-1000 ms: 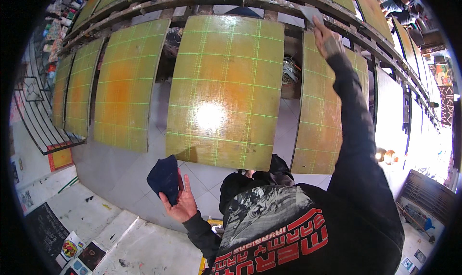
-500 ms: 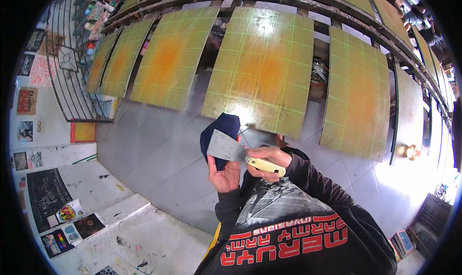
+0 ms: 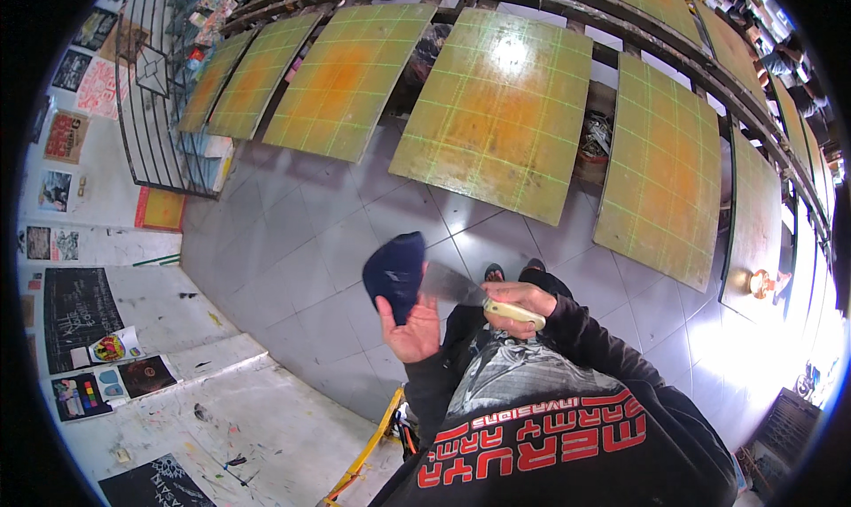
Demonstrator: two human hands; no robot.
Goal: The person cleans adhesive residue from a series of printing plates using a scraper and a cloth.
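Observation:
My left hand [image 3: 412, 336], palm up, holds a folded dark blue piece [image 3: 394, 275] that looks like cloth, with the thumb along its near edge. My right hand [image 3: 521, 305] is closed round the cream handle [image 3: 514, 314] of a putty knife. The knife's wide metal blade [image 3: 454, 287] points left toward the blue piece, smeared a little by motion. A narrow gap seems to lie between the blade and the blue piece. Both hands are in front of my body, over the tiled floor.
Ahead stands a row of flat boards, yellow-green with orange middles and light green grid lines; the nearest board [image 3: 492, 117] is before me. A copper-coloured round object [image 3: 761, 284] rests on a board at the right. A paint-marked white wall [image 3: 266, 427] and a yellow bar [image 3: 372, 449] are at my left.
The putty knife has moved right, away from the blue piece it overlapped before. My left hand has shifted slightly left and down. The view has moved back from the boards, and feet now show.

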